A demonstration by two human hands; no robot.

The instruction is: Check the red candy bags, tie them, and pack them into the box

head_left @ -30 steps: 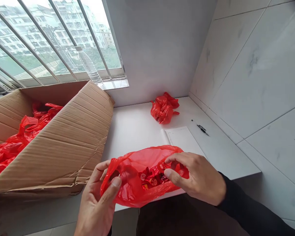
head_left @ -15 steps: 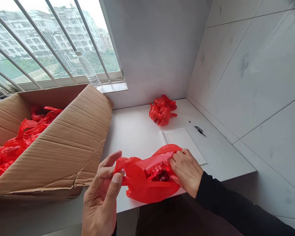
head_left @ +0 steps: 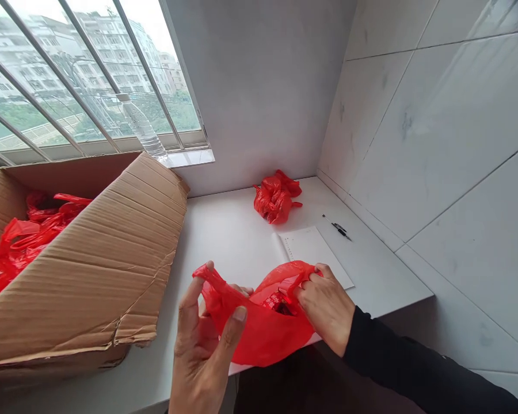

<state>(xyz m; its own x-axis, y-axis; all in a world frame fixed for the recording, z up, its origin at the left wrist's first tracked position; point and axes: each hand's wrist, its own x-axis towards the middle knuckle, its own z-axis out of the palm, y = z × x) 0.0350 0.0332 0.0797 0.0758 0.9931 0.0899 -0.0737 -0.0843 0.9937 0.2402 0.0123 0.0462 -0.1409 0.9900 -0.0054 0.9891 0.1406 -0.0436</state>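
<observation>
A thin red plastic bag (head_left: 270, 339) lies at the table's front edge, its mouth partly spread. Inside it, shiny red wrapped items (head_left: 276, 300) show; their kind is too small to make out. My left hand (head_left: 211, 345) holds the bag's left side, with a handle stretched over the index fingertip and the thumb in front of the plastic. Curled fingers of my right hand (head_left: 326, 299) grip the rim on the right, and the plastic bunches under them.
A cardboard box (head_left: 99, 264) with several red bags (head_left: 38, 230) stands at left. Farther back on the white table (head_left: 224, 230) are a tied red bag (head_left: 276, 198), a notepad (head_left: 313, 247) and a pen (head_left: 339, 229). A water bottle (head_left: 142, 126) stands on the windowsill.
My left hand has moved right and pushed farther into the bag's handle, with its fingers spread wider. The bag's opening looks narrower. My right hand keeps its grip. The view has shifted slightly.
</observation>
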